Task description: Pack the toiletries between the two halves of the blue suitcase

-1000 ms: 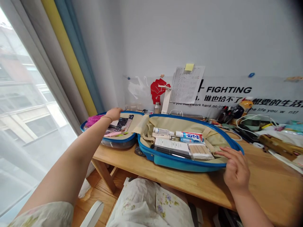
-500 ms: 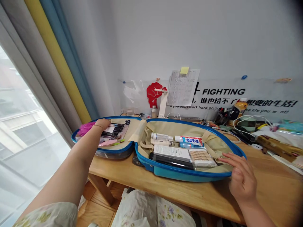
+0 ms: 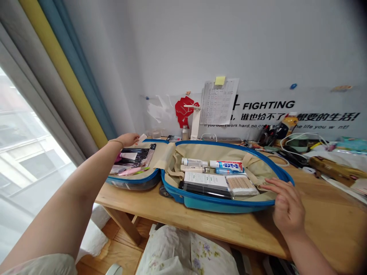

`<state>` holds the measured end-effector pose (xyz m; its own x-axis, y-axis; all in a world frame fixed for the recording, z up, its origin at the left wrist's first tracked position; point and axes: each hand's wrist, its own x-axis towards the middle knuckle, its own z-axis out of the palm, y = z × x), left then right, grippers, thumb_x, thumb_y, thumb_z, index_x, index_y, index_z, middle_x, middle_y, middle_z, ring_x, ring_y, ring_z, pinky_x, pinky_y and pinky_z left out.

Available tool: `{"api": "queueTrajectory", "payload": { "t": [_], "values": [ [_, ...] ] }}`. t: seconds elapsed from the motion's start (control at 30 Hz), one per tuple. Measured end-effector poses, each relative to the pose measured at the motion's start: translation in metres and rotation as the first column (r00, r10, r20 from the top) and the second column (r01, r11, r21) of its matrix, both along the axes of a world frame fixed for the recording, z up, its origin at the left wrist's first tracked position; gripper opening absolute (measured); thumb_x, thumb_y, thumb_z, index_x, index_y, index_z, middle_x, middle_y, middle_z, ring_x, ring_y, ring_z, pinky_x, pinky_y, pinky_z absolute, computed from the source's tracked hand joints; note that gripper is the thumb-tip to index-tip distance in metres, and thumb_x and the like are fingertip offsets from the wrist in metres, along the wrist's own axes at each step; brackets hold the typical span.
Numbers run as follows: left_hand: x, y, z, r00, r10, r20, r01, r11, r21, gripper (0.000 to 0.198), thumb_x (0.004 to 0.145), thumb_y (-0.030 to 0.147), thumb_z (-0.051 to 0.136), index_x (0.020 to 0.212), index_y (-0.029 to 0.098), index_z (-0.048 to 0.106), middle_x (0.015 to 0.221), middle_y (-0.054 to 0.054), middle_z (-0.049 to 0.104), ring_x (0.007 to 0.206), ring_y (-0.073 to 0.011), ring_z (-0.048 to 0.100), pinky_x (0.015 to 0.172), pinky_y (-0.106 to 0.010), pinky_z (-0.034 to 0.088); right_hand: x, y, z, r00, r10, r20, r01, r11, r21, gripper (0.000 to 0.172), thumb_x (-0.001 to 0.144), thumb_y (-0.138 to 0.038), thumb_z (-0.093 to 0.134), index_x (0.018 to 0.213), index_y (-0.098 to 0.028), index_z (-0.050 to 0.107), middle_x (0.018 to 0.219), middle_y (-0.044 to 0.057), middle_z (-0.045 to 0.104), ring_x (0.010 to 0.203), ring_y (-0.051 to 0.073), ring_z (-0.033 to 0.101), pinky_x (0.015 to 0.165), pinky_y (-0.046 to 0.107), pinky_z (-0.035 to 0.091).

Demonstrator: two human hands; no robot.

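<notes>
One open blue suitcase (image 3: 218, 204) is lying on the tabletop (image 3: 229, 229), with one toothpaste tube (image 3: 226, 164) and one cotton-swab pack (image 3: 240, 184) sitting inside it.

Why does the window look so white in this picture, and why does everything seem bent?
In the head view, the tall glass window is washed out by bright daylight; the wide lens bows the blue hard-shell suitcase and stretches the bare left forearm; the top-right corner of the pale grey wall falls dark.
</notes>
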<state>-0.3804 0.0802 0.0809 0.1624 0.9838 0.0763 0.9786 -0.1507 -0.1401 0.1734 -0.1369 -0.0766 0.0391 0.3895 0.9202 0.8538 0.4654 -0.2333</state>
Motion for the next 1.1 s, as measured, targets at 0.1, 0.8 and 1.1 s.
{"api": "queueTrajectory", "payload": {
  "t": [0.1, 0.8, 1.1],
  "values": [
    [0.045, -0.003, 0.017, 0.994, -0.105, 0.021, 0.105, 0.994, -0.015, 0.035, 0.097, 0.039, 0.058, 0.123, 0.016, 0.06, 0.116, -0.008, 0.065, 0.1, -0.0208, 0.065, 0.088, -0.043, 0.056, -0.001, -0.001, 0.001, 1.0, 0.008, 0.002, -0.008, 1.0, -0.015, 0.043, 0.096, -0.04, 0.034, 0.087, -0.022, 0.072, 0.098, 0.01, 0.073, 0.104, 0.026, 0.068, 0.103, 0.049, 0.044],
    [0.248, 0.009, -0.068, 0.88, -0.475, 0.01, 0.466, 0.86, -0.207, 0.032, 0.096, 0.038, 0.059, 0.119, 0.016, 0.062, 0.119, -0.009, 0.064, 0.103, -0.0205, 0.064, 0.09, -0.043, 0.055, -0.003, -0.002, 0.003, 0.998, 0.045, 0.031, -0.046, 0.998, 0.03, 0.037, 0.096, -0.03, 0.036, 0.091, -0.022, 0.071, 0.102, 0.009, 0.073, 0.105, 0.023, 0.067, 0.102, 0.047, 0.044],
    [0.236, -0.002, -0.048, 0.879, -0.468, 0.09, 0.469, 0.883, 0.009, 0.031, 0.098, 0.037, 0.057, 0.124, 0.021, 0.061, 0.132, -0.01, 0.058, 0.112, -0.0218, 0.06, 0.096, -0.044, 0.053, -0.004, -0.002, 0.004, 0.996, 0.071, 0.049, -0.074, 0.995, 0.06, 0.034, 0.096, -0.025, 0.036, 0.093, -0.021, 0.07, 0.102, 0.009, 0.072, 0.105, 0.024, 0.066, 0.101, 0.048, 0.044]
  ]
}}
